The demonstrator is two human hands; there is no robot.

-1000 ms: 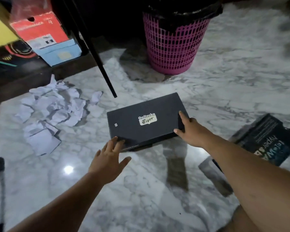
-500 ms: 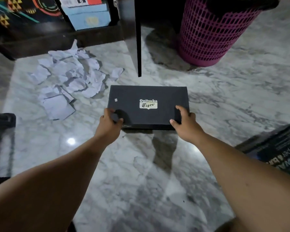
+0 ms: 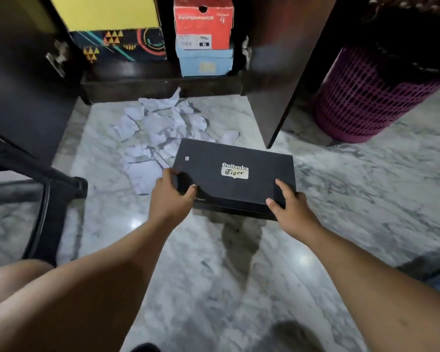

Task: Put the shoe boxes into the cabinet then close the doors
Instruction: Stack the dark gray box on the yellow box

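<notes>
Black box [image 3: 235, 174] held over the marble floor [image 3: 353, 199], in front of the open cabinet [image 3: 160, 87]. Its long axis runs left to right, with the right end turned slightly nearer the camera; the lid faces up, and the lid logo reads upright from the wearer's side. Left hand [image 3: 170, 196] grips the near left corner, thumb on the lid and fingers curled round the left end. Right hand [image 3: 290, 212] grips the near right corner, thumb on the front edge and fingers clamped over the lid. Whether the box touches the floor cannot be told. Crumpled paper [image 3: 158, 133] lies just behind and left of the box. Inside the cabinet: a red box [image 3: 203, 21] stacked on a blue box [image 3: 205, 62], and a yellow box [image 3: 107, 11] on a patterned box [image 3: 120, 45] to their left. The right door [image 3: 285, 67] stands open beside a pink basket [image 3: 366, 97].
</notes>
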